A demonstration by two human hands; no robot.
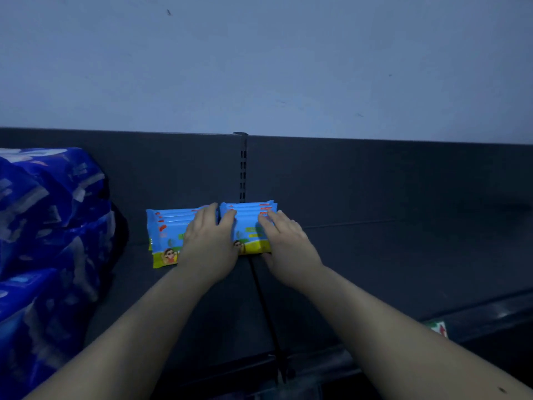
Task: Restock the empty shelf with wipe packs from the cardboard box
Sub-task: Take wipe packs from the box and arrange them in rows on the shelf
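Left hand (206, 241) and right hand (284, 241) press flat-fingered, nothing clamped, on right wipe stack (251, 226). Left stack (167, 235) lies partly under left palm. Both stacks' long axes run away from the wrists, toward shelf (375, 255) back.

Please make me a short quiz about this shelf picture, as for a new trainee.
1. True or false: a left stack and a right stack of blue-and-yellow plastic wipe packs lie side by side on the dark grey shelf.
2. What sits at the shelf's left end? A) large blue plastic bundles B) a cardboard box C) glass bottles
3. Fill in: the right hand rests on the ___ stack.
Key: 1 true; 2 A; 3 right.
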